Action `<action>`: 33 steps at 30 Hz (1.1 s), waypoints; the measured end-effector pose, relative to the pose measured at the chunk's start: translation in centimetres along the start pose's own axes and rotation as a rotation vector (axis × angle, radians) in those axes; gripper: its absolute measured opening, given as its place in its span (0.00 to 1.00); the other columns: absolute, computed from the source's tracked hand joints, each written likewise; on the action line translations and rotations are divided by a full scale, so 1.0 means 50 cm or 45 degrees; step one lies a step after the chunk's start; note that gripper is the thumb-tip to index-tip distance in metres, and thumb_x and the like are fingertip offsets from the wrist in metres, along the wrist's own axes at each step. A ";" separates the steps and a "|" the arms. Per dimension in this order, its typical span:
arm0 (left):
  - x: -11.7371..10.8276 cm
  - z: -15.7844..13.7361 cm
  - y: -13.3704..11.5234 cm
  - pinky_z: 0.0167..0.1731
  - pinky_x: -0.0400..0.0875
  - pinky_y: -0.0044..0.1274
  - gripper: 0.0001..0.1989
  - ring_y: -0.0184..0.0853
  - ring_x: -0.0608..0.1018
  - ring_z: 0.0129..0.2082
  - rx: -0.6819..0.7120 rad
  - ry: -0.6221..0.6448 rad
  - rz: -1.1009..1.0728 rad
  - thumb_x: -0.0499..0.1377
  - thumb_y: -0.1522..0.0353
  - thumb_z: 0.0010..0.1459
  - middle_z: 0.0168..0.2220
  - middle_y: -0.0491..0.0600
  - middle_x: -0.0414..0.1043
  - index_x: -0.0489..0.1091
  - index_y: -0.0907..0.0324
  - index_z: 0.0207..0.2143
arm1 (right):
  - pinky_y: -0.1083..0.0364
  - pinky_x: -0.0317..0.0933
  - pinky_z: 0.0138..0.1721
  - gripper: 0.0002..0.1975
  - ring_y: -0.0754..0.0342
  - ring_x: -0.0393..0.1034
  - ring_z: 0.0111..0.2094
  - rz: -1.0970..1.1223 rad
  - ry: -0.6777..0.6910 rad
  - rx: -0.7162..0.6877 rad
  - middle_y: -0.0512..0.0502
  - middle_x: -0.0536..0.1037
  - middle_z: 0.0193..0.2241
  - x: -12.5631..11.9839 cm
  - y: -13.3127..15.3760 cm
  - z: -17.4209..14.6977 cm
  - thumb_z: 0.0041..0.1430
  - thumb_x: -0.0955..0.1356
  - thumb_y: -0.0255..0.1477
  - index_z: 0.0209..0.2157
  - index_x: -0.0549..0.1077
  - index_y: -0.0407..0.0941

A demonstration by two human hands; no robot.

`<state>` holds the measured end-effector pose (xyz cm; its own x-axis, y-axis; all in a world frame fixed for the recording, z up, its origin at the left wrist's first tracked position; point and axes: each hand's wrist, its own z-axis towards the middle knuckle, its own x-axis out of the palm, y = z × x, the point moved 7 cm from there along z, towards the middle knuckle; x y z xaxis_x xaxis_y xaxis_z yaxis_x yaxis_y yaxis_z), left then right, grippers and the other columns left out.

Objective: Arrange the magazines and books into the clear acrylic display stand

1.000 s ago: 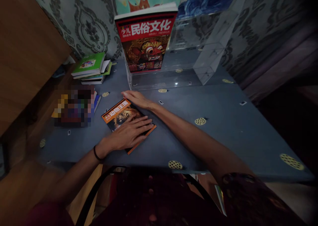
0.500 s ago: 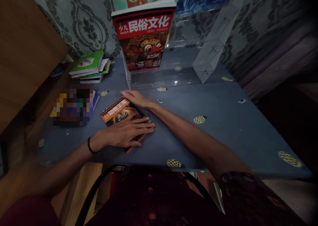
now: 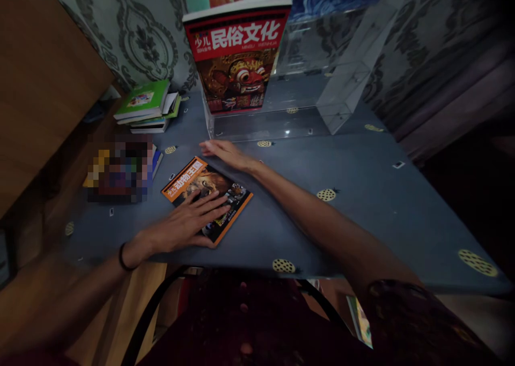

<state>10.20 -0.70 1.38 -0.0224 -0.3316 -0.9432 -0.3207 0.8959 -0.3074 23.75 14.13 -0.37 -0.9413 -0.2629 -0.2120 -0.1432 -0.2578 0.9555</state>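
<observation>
A book with an animal picture and an orange border lies flat and at an angle on the table. My left hand rests palm down over its lower left part, fingers spread, with a dark band round the wrist. Just past the book's upper right edge is my right hand, its fingers stretched out; a little tablecloth shows between it and the cover. Beyond both hands, a red-topped book with a mask picture stands upright in a clear acrylic rack.
Left of the book lie a blurred-out stack and, behind it, a pile of books with a green one on top. The blue tablecloth has pineapple prints. More covers show in the rack's upper tier. A patterned wall stands behind.
My left hand has slid left and toward me across the cover, baring more of its lower right. My right hand has shifted slightly right, off the book's edge.
</observation>
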 end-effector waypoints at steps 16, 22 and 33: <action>0.033 -0.015 0.006 0.70 0.45 0.44 0.43 0.44 0.56 0.72 -0.112 -0.300 0.049 0.55 0.48 0.64 0.71 0.61 0.53 0.42 0.57 0.72 | 0.41 0.41 0.72 0.32 0.50 0.58 0.68 -0.519 0.585 -0.278 0.43 0.63 0.67 0.127 0.136 -0.439 0.65 0.70 0.36 0.68 0.59 0.51; 0.029 -0.014 0.004 0.71 0.46 0.44 0.46 0.45 0.59 0.71 -0.107 -0.359 0.025 0.58 0.47 0.61 0.70 0.60 0.55 0.43 0.55 0.73 | 0.36 0.41 0.72 0.30 0.46 0.57 0.68 -0.707 0.435 -0.215 0.44 0.62 0.67 0.058 0.092 -0.403 0.66 0.69 0.37 0.67 0.61 0.53; 0.047 -0.144 0.058 0.69 0.47 0.51 0.40 0.54 0.44 0.74 -0.967 -0.999 -0.339 0.57 0.52 0.65 0.75 0.59 0.36 0.45 0.51 0.72 | 0.36 0.57 0.66 0.19 0.44 0.67 0.62 -0.797 0.098 -0.178 0.38 0.73 0.60 -0.009 0.046 -0.298 0.71 0.63 0.35 0.58 0.73 0.47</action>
<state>2.39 -1.01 -0.81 0.6493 0.0325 -0.7599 -0.7262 0.3233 -0.6067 28.42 -0.21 -1.11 -0.6670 -0.0878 -0.7399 -0.6121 -0.5016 0.6114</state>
